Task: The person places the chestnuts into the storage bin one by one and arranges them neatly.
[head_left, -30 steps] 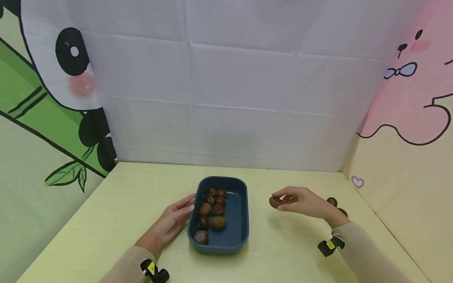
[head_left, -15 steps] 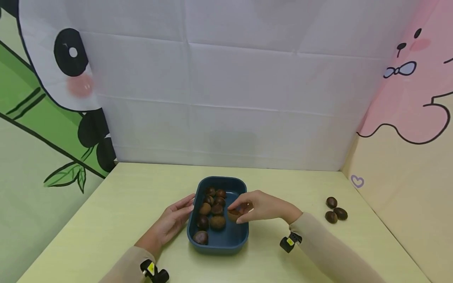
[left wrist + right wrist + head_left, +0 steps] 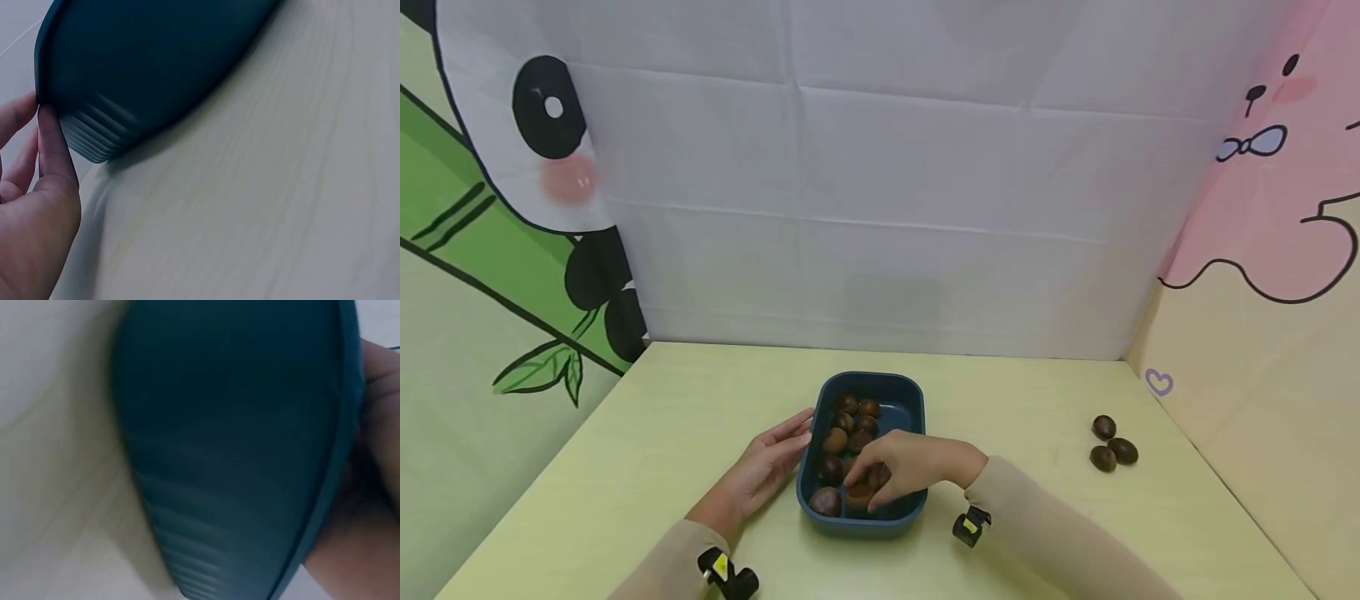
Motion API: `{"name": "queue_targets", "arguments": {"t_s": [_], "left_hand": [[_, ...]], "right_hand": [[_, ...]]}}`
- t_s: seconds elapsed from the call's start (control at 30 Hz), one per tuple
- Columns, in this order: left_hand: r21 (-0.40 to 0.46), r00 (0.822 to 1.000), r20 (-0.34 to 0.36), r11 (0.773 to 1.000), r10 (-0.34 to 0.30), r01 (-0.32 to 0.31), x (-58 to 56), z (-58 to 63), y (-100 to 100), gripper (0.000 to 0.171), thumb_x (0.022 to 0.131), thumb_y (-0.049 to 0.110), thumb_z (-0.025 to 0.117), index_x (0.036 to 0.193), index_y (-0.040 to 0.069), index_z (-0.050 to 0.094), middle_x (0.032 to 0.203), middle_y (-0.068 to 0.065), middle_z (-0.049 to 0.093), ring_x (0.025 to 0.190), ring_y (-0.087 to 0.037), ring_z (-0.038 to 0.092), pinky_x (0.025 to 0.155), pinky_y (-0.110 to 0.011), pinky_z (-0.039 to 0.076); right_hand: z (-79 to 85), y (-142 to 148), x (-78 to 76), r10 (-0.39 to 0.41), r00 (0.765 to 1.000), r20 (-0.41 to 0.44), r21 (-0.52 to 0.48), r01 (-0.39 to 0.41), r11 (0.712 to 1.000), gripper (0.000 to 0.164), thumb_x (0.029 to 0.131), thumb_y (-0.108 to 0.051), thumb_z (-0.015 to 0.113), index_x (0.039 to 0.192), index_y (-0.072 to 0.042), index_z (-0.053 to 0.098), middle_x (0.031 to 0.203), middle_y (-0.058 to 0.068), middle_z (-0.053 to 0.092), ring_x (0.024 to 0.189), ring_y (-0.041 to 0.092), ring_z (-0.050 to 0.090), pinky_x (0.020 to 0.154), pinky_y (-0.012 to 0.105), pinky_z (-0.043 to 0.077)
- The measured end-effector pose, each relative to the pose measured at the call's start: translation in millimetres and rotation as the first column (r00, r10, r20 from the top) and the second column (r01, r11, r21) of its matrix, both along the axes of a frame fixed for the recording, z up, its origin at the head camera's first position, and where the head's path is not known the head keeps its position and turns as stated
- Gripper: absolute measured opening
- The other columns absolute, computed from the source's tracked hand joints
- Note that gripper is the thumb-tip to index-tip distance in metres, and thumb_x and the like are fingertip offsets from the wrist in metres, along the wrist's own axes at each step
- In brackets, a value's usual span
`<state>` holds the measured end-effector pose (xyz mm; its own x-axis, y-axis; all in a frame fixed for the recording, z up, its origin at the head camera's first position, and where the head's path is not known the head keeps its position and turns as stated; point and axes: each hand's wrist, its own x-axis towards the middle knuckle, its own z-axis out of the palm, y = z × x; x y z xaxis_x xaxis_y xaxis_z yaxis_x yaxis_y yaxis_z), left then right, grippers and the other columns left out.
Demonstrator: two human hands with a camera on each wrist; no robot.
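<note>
A dark blue rectangular tray (image 3: 887, 527) holds several brown chestnuts (image 3: 835, 441), mostly along its left side. My right hand (image 3: 910, 462) reaches over the tray's right rim and pinches a chestnut (image 3: 858, 497) between thumb and fingers, low in the near part of the tray. The right wrist view shows the tray's outer wall (image 3: 231, 444), with part of the hand (image 3: 375, 487) beyond the rim; the chestnut is hidden there. My left hand (image 3: 763, 473) rests against the tray's left side with its fingers extended. Its fingertips (image 3: 47, 115) touch the rim in the left wrist view.
Three chestnuts (image 3: 1103, 458) lie together on the pale yellow table (image 3: 1022, 400), well to the right of the tray. A white sheet (image 3: 880, 208) stands behind the table. Printed panels, one with a pink figure (image 3: 1270, 225), flank it on both sides.
My right hand has carried the chestnut leftward from beside the tray, over its right rim, and down into its near part. The left hand has stayed against the tray.
</note>
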<state>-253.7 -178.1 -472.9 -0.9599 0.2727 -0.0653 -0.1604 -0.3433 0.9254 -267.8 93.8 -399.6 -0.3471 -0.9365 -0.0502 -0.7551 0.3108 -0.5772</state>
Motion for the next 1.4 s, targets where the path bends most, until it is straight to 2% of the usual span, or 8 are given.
{"name": "queue_targets", "arguments": {"t_s": [0.1, 0.3, 0.5, 0.7, 0.97, 1.2, 1.4], "left_hand": [[0.006, 1.0, 0.012, 1.0, 0.003, -0.004, -0.3, 0.7, 0.0, 0.062, 0.101, 0.002, 0.058, 0.156, -0.001, 0.03, 0.148, -0.012, 0.048, 0.128, -0.014, 0.054, 0.105, -0.025, 0.045], [-0.002, 1.0, -0.006, 1.0, -0.003, 0.003, -1.1, 1.1, -0.4, 0.062, 0.101, 0.003, 0.058, 0.156, -0.002, 0.029, 0.148, -0.011, 0.048, 0.125, -0.011, 0.056, 0.104, -0.025, 0.045], [0.006, 1.0, -0.013, 1.0, -0.005, 0.005, -1.4, -1.2, -0.6, 0.062, 0.101, 0.003, 0.058, 0.155, -0.003, 0.028, 0.144, -0.007, 0.053, 0.124, -0.011, 0.057, 0.103, -0.025, 0.046], [0.011, 1.0, 0.011, 1.0, 0.01, -0.01, -1.7, -2.4, 0.4, 0.061, 0.101, 0.001, 0.057, 0.155, -0.002, 0.03, 0.147, -0.01, 0.05, 0.124, -0.011, 0.057, 0.104, -0.026, 0.045], [0.013, 0.999, 0.027, 1.0, 0.02, -0.02, -3.2, -2.6, 1.4, 0.061, 0.101, 0.0, 0.057, 0.156, 0.0, 0.031, 0.151, -0.012, 0.045, 0.123, -0.01, 0.057, 0.105, -0.026, 0.045], [0.013, 1.0, 0.027, 1.0, 0.015, -0.016, -3.6, -2.7, 1.3, 0.061, 0.101, 0.001, 0.057, 0.156, 0.0, 0.031, 0.15, -0.011, 0.047, 0.124, -0.01, 0.057, 0.105, -0.026, 0.045], [0.016, 0.999, 0.028, 1.0, 0.018, -0.019, -3.4, -2.9, 1.0, 0.061, 0.101, 0.001, 0.057, 0.156, 0.0, 0.031, 0.147, -0.009, 0.049, 0.122, -0.009, 0.057, 0.105, -0.026, 0.045]], "right_hand": [[-2.5, -4.4, 1.4, 0.004, 0.999, -0.04, 0.024, -0.003, 1.0, 0.035, 0.087, -0.015, 0.081, 0.12, -0.011, 0.072, 0.11, -0.006, 0.068, 0.092, 0.001, 0.062, 0.077, 0.012, 0.051], [-7.8, -10.0, 2.6, 0.004, 0.989, -0.15, 0.069, 0.006, 0.998, 0.035, 0.087, -0.021, 0.081, 0.121, -0.014, 0.073, 0.114, -0.009, 0.069, 0.099, -0.003, 0.059, 0.079, 0.008, 0.046], [-12.2, -10.5, 2.7, -0.003, 0.984, -0.179, 0.084, 0.018, 0.996, 0.036, 0.087, -0.023, 0.081, 0.121, -0.015, 0.073, 0.114, -0.01, 0.069, 0.098, -0.005, 0.059, 0.078, 0.006, 0.045], [-9.6, -8.9, 2.9, -0.024, 0.989, -0.147, 0.065, 0.033, 0.997, 0.035, 0.087, -0.022, 0.082, 0.12, -0.014, 0.073, 0.113, -0.01, 0.068, 0.098, -0.003, 0.06, 0.078, 0.008, 0.047], [0.4, -1.9, 2.5, -0.071, 0.996, -0.049, 0.018, 0.072, 0.997, 0.034, 0.087, -0.015, 0.08, 0.12, -0.009, 0.072, 0.113, -0.003, 0.069, 0.091, 0.0, 0.065, 0.076, 0.011, 0.052], [10.5, 12.5, 0.1, -0.115, 0.992, -0.044, 0.007, 0.116, 0.993, 0.036, 0.089, -0.016, 0.079, 0.123, -0.01, 0.071, 0.115, -0.003, 0.069, 0.096, 0.003, 0.065, 0.08, 0.014, 0.052], [21.7, 35.4, -1.9, -0.199, 0.98, -0.012, -0.023, 0.199, 0.98, 0.034, 0.091, -0.017, 0.077, 0.123, -0.012, 0.07, 0.116, -0.001, 0.068, 0.096, 0.004, 0.065, 0.083, 0.018, 0.054]]}}
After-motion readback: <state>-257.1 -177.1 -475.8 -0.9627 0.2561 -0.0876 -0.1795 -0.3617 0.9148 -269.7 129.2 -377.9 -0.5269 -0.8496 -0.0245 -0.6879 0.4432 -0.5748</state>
